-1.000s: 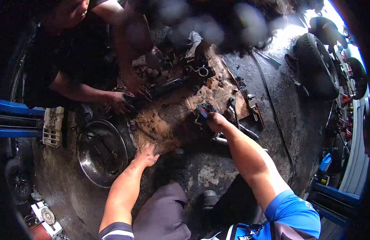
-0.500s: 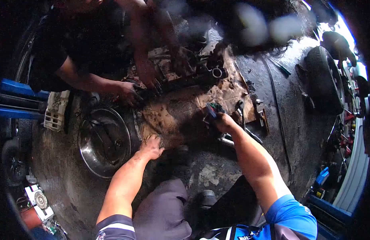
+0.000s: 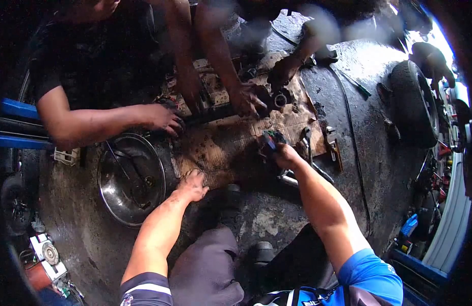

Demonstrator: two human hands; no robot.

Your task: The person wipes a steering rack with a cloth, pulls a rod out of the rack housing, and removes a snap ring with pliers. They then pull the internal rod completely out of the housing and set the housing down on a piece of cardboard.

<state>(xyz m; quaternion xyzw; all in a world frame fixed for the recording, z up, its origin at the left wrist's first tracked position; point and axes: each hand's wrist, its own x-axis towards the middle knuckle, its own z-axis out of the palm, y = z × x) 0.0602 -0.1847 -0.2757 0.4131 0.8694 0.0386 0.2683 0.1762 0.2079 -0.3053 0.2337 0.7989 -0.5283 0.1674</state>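
My left hand (image 3: 193,185) rests on the near left edge of a stained cardboard sheet (image 3: 215,158), fingers laid down on it. My right hand (image 3: 286,155) is closed on a dark, cloth-like bundle with blue and green patches (image 3: 270,141), low over the cardboard's right side; what exactly it is, I cannot tell. Farther out, a long dark metal part (image 3: 213,115) with a round ringed end (image 3: 280,100) lies across the cardboard. Other people's hands (image 3: 248,99) are on and around it.
A shiny round metal basin (image 3: 104,196) with rods inside stands left of my left hand. Wrenches (image 3: 306,136) and a metal tool (image 3: 332,136) lie at the cardboard's right edge. A black cable (image 3: 350,117) crosses the floor; beyond it stands a tire (image 3: 407,104).
One person's hand has moved right along the metal part, and another arm now reaches in near its ringed end. The arm at left has shifted. My hands stay almost still.
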